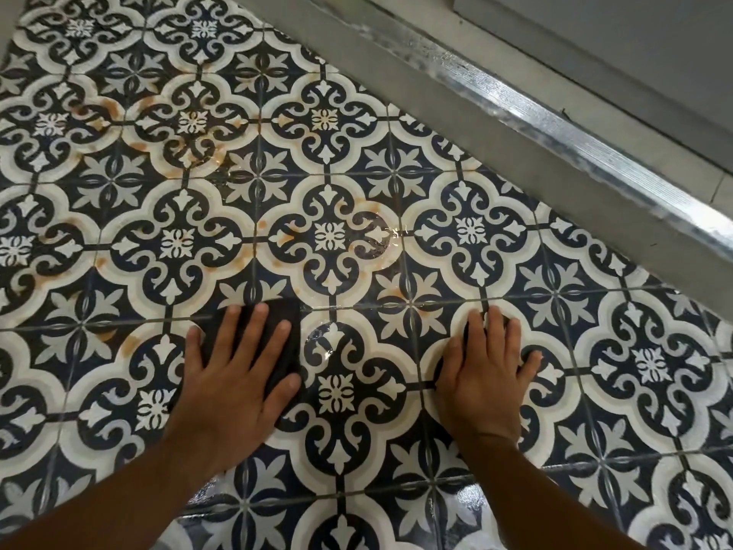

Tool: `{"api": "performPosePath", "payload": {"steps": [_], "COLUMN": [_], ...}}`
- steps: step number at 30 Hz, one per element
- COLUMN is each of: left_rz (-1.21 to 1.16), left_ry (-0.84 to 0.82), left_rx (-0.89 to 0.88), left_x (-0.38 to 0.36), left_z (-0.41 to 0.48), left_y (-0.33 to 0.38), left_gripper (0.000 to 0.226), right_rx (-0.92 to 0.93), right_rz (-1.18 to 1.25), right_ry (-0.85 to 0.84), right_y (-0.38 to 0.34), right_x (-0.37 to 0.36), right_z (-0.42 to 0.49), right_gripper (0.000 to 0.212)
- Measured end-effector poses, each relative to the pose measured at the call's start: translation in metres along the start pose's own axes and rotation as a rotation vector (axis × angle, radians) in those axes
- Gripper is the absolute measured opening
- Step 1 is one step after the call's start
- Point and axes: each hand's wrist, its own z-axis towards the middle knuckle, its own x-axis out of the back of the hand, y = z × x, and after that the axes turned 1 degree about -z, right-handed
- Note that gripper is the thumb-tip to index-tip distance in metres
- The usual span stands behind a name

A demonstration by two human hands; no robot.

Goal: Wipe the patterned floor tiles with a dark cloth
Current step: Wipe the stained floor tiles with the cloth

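Wiping stroke in hand. The left hand (238,371) lies flat, fingers straight and spread, pressing the dark cloth (286,353) onto the patterned floor tiles (174,240) — nothing is gripped. The right hand (484,371) rests open on bare tile well to the right, apparently as a brace. The cloth sits under the left palm as a folded pad, its far edge along a grout line; its long axis seems to run away from the person, in line with the fingers, though the near end is hidden. Orange stains (285,238) lie just beyond it — the next move probably calls for a firm forward push under steady pressure, toward the metal threshold (555,125)
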Motion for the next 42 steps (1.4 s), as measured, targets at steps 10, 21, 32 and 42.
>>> {"api": "performPosePath", "payload": {"steps": [10,21,32,42], "left_rz": [-0.037,-0.028,-0.005,-0.005], "left_ry": [0.037,-0.008,0.0,-0.008], "left_rx": [0.114,-0.201,-0.174,-0.199], "left_x": [0.009,-0.005,0.016,0.015], "left_z": [0.026,0.006,0.069,0.088], "left_y": [0.034,0.092,0.132,0.12], "left_gripper": [0.067,0.063,0.064,0.063], "right_rx": [0.006,0.006,0.003,0.004], "right_rz": [0.014,0.013,0.029,0.061], "right_ry": [0.0,-0.008,-0.049,-0.01], "right_y": [0.001,0.002,-0.001,-0.001], "right_x": [0.0,0.0,0.003,0.004], "right_z": [0.0,0.0,0.0,0.0], "right_gripper": [0.061,0.061,0.067,0.065]}}
